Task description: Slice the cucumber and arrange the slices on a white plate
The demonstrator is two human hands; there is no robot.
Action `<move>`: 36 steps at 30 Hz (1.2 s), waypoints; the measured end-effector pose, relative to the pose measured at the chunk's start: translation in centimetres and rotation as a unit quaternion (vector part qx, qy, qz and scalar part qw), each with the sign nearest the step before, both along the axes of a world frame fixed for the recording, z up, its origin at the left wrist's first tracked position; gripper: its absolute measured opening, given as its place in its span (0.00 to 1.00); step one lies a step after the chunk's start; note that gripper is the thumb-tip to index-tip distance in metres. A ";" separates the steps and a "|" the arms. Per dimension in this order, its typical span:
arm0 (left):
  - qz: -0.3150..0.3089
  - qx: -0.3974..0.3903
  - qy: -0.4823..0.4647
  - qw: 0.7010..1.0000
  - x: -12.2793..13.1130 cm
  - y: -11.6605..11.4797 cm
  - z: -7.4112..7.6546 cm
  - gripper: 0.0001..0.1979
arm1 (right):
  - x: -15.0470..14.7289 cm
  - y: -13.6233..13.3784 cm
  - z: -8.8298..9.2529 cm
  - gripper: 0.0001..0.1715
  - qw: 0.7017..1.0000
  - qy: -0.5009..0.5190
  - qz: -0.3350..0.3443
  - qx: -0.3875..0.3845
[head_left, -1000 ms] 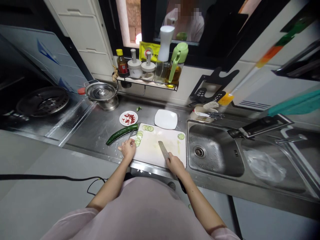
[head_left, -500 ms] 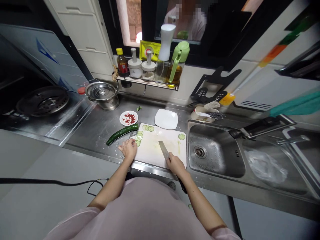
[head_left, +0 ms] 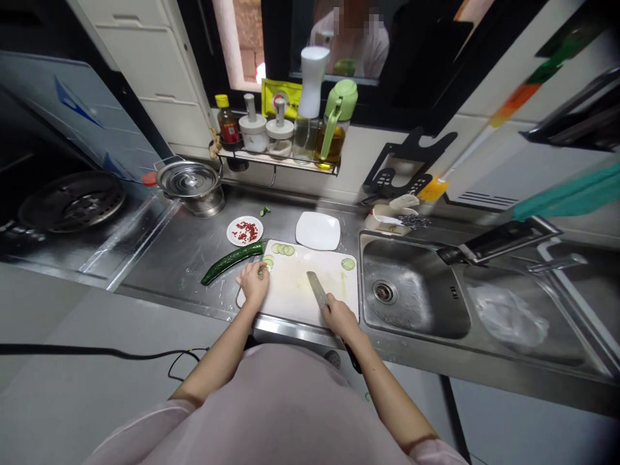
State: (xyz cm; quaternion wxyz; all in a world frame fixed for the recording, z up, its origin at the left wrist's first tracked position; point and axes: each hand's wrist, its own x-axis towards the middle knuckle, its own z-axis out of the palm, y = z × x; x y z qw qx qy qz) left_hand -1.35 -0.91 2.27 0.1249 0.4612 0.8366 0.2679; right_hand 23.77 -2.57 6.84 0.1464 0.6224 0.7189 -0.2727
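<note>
My right hand (head_left: pixel 339 316) is wrapped round the handle of a kitchen knife (head_left: pixel 317 289), its blade low over the white cutting board (head_left: pixel 290 297). At the board's left edge my left hand (head_left: pixel 254 284) has its fingers curled over cucumber slices (head_left: pixel 268 260), which they partly cover. A short row of cucumber slices (head_left: pixel 283 249) lies at the board's far left, and a small pile of slices (head_left: pixel 348 263) at its far right corner. Left of the board rests a dark green cucumber (head_left: pixel 230 261) on the steel counter.
Beyond the board stand a white plate (head_left: pixel 318 231) and a small dish (head_left: pixel 245 231) of chopped red pieces. To the right is a sink (head_left: pixel 411 290); a lidded steel pot (head_left: pixel 191 184) is back left. Seasoning bottles line a wall rack (head_left: pixel 281 159).
My left hand has moved forward and a little right over the slices, covering more of them. The right hand and knife stay nearly still. The whole view has shifted slightly.
</note>
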 end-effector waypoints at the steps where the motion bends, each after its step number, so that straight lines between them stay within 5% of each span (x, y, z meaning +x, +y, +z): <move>1: -0.016 0.001 -0.005 1.000 0.3 0.7 0.2 0.12 | 0.1 0.0 -0.1 0.16 1.000 0.000 -0.002 0.004; 14: -0.168 -0.130 0.042 0.976 3.2 9.4 0.2 0.21 | 1.4 -0.7 -0.2 0.16 0.999 0.005 -0.041 0.006; 28: -0.178 -0.137 0.076 0.971 3.3 10.6 0.1 0.15 | 1.8 -0.5 0.1 0.21 0.999 0.006 -0.051 -0.012; 36: -0.130 -0.123 -0.091 0.980 3.4 10.3 0.0 0.14 | 1.7 -0.4 0.1 0.19 0.999 0.005 -0.053 -0.012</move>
